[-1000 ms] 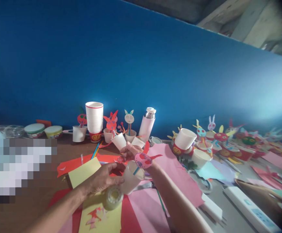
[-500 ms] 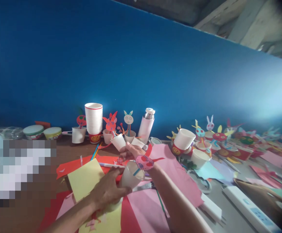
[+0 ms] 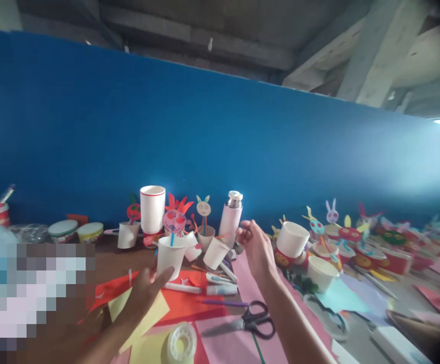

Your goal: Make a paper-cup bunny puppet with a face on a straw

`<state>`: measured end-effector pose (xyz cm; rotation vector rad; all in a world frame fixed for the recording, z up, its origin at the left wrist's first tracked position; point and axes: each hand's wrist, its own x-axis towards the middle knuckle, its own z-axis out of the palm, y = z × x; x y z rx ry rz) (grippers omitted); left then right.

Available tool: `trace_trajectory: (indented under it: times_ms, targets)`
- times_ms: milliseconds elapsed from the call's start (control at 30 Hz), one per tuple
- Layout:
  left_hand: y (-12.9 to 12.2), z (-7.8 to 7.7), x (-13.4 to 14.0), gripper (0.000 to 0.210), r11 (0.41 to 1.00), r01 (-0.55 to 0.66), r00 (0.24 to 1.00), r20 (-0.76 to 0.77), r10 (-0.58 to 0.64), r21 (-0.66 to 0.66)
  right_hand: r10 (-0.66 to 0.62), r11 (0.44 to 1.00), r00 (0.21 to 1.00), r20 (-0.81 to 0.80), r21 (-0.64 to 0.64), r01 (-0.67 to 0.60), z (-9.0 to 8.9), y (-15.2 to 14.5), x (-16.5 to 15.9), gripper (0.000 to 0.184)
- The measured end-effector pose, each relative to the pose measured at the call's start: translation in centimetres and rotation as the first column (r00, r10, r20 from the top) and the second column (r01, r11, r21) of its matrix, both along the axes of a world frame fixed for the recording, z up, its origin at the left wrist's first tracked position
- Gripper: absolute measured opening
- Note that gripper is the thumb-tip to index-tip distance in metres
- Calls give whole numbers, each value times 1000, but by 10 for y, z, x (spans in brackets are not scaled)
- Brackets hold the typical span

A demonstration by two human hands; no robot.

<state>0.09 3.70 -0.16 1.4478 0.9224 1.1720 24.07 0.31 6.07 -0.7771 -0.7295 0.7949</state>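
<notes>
My left hand [image 3: 152,289] is closed around a white paper cup [image 3: 169,257], held upright. A pink rabbit face [image 3: 174,222] with red ears stands out of this cup on a blue straw. My right hand [image 3: 256,248] is raised beside the thermos flask [image 3: 230,220], its fingers loosely bent and apart, with nothing seen in them. To its left a white paper cup [image 3: 216,254] leans over. Under my right forearm lie black-handled scissors [image 3: 256,321], and a roll of tape [image 3: 182,343] rests on yellow paper near the front.
A tall stack of paper cups [image 3: 152,210] stands by the blue wall [image 3: 205,126]. Several finished rabbit cups fill the right side, around a large white cup [image 3: 293,237]. Red paper [image 3: 189,303], pink paper [image 3: 238,344] and a marker [image 3: 183,288] cover the middle.
My left hand has carried the rabbit cup forward and left, toward the back row. My right hand has pulled away from the cups to the right, uncovering the scissors and tape. The view has tilted up.
</notes>
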Motion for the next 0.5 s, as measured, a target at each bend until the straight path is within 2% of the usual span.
trace_trajectory:
  times_ms: [100,200,267,333,367,433,500]
  targets:
    - [9,-1,-13,32,969,-245,968,-47,245,5,-13,998,987,161,66,2,-8,-3,-24,28]
    - [20,-7,-24,34,921,-389,920,-58,389,4,60,998,912,406,-8,-63,-21,-11,-58,35]
    - [27,-12,-29,38,897,-441,896,-38,442,22,150,987,812,564,-45,-152,-35,-18,-79,40]
    - [32,-17,-31,42,892,-451,891,-31,452,26,171,980,667,725,-55,-192,-54,-25,-97,40]
    - [34,-19,-31,43,897,-442,896,-33,442,19,127,986,627,768,-27,-166,-64,-28,-105,35]
    - [36,-22,-31,46,911,-412,911,-28,412,-4,-93,994,628,773,103,20,-84,-32,-116,25]
    - [38,-26,-30,49,925,-379,925,-13,379,-30,-164,986,606,779,127,104,-98,-32,-123,27]
